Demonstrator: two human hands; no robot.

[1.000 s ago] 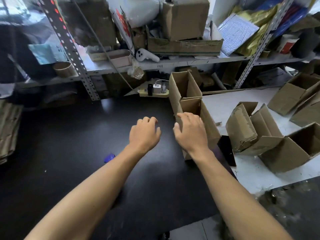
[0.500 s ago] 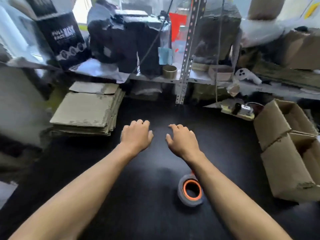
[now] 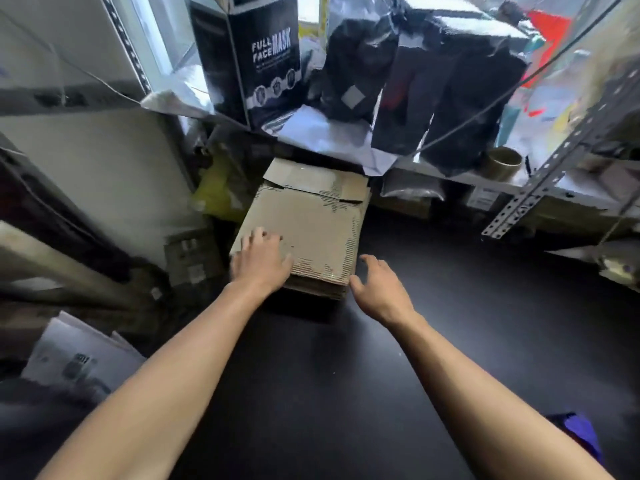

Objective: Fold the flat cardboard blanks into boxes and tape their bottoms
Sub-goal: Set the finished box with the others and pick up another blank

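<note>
A stack of flat brown cardboard blanks [image 3: 313, 223] lies on the black table [image 3: 450, 323], at its far left under a shelf. My left hand [image 3: 261, 261] rests flat on the near left corner of the top blank, fingers straight. Just off the stack's near right corner, my right hand [image 3: 379, 289] hovers with fingers spread and loosely bent, holding nothing. No folded boxes and no tape roll are in sight.
A metal shelf [image 3: 485, 178] above the stack carries a black "Full Face Mask" box [image 3: 259, 60], dark wrapped packages [image 3: 433, 81] and a brown tape core [image 3: 504, 162]. A perforated upright [image 3: 540, 188] leans at right. Papers [image 3: 79, 358] lie at lower left, and a purple object [image 3: 581, 431] lies at lower right.
My view has swung left, from the folded boxes past the tape roll to the stack of blanks. Both hands have reached out to the stack, and the left now lies on it.
</note>
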